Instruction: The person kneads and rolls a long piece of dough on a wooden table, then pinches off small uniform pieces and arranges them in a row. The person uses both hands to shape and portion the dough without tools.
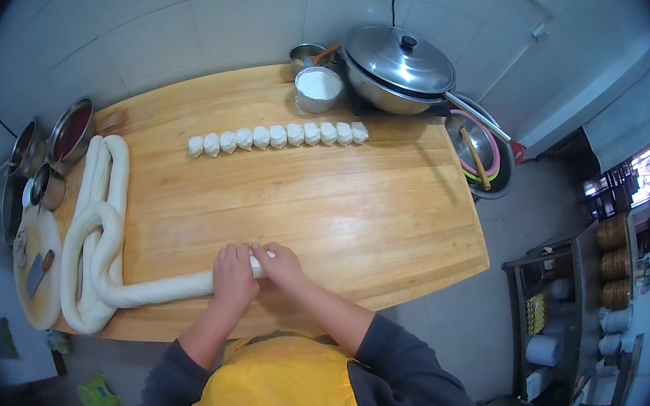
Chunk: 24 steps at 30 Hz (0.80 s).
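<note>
A long, thick rope of white dough lies looped on the left of the wooden work table, and one end stretches right along the front. My left hand wraps over that stretch near its end. Close beside it, my right hand grips the tip, thumb towards the left hand. A short piece of dough shows between the two hands. Farther back, a slanting row of several small dough pieces sits on the table.
A lidded steel wok stands at the back right, beside a bowl of white powder. Steel bowls line the left edge. A cleaver lies on a round board. Stacked basins sit past the right edge.
</note>
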Each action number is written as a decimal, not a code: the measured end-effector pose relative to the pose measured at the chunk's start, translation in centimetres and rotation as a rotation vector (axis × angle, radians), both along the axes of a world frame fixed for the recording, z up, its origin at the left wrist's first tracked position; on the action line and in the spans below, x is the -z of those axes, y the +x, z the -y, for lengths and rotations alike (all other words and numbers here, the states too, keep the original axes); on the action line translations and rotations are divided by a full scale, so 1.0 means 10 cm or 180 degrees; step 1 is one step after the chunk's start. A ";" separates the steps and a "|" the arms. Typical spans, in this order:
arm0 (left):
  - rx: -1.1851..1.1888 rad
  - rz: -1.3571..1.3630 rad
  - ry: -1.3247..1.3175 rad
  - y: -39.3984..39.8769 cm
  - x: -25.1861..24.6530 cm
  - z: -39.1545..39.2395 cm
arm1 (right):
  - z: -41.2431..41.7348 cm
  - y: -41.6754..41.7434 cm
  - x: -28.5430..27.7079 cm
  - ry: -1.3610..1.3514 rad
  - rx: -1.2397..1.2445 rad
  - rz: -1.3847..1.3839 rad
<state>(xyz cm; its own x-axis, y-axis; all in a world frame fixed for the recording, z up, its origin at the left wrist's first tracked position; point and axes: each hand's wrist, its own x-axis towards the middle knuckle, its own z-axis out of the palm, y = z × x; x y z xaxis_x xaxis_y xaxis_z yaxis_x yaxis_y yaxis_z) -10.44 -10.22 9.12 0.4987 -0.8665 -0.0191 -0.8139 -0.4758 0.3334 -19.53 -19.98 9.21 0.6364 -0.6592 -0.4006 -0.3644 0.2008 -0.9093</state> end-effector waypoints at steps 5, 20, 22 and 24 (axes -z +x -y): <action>0.0230 0.0285 -0.0855 -0.05 -0.10 0.18 | -0.07 0.10 -0.04 -0.1569 0.0646 0.0194; 0.0951 -0.0405 0.1383 -0.56 -0.33 1.31 | 0.83 -0.89 0.06 -0.0071 0.0710 -0.0088; 0.0877 -0.0366 0.1554 -0.66 -0.25 1.50 | 0.99 -1.08 -0.16 0.0317 0.0509 -0.0031; 0.0559 -0.0498 0.1915 -0.53 -0.12 1.65 | 1.17 -1.23 -0.34 0.0697 0.0276 0.0078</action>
<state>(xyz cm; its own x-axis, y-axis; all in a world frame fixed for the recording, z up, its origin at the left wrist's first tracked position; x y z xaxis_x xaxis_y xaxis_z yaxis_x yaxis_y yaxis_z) -15.73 -26.73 10.33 0.3023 -0.7502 -0.5880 -0.8600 -0.4807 0.1711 -31.85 -31.69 12.66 0.5925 -0.6109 -0.5251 -0.3156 0.4237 -0.8490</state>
